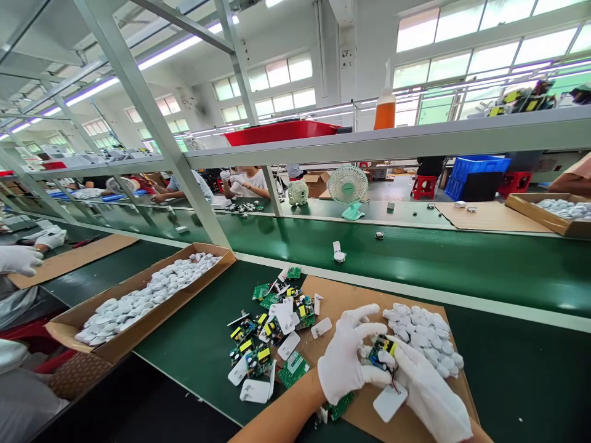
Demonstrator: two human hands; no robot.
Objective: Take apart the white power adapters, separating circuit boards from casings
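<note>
My left hand (348, 357), in a white glove, pinches the left side of a small circuit board (382, 352) with yellow and blue parts. From the right, my right hand (427, 387), also gloved, has its fingers on the same board. A white plastic cover (390, 403) hangs below it on thin wires. Under both hands is a brown cardboard sheet (369, 424). Beside my right hand lies a pile of white rounded pieces (422, 335). To the left of my left hand is a heap of circuit boards (263, 357) mixed with white covers.
A long carton (221, 261) of white pieces stands at the left. Beyond the sheet runs a green conveyor (286, 243) carrying small parts. A metal shelf (295, 154) crosses above, holding a red tray (281, 130). A co-worker's gloved hand (21, 259) is at far left.
</note>
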